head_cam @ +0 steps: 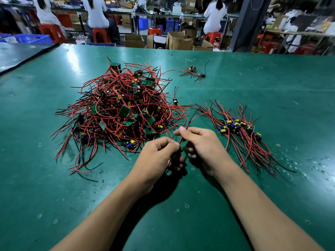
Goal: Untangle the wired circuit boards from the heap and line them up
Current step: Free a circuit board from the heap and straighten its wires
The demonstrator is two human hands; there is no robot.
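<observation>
Your two hands are close together over the green table (272,78), just in front of the heap (119,109). Your right hand (203,144) pinches a red wire (190,121) between the thumb and first finger. The other fingers are curled under. Your left hand (159,156) has its fingers curled tight round the low end of that same wire. Something small and dark shows there, but it is too blurry to tell if it is a board. The wire goes up from your hands and bends off to the right, above the table.

The heap is a big messy pile of red and black wires with little green boards mixed in. It lies on the table to the left of your hands and a bit farther away.

To the right of your hands lies the row (239,127). The boards there sit side by side, with yellow and blue parts on top. Their wires fan out toward you and away from you.

One lone board (175,101) lies between the heap and the row. A small bunch (193,70) of boards and wires lies farther back, well apart from the rest.

Past the table, people in white sit on red stools, with brown boxes (179,40) on the floor.
</observation>
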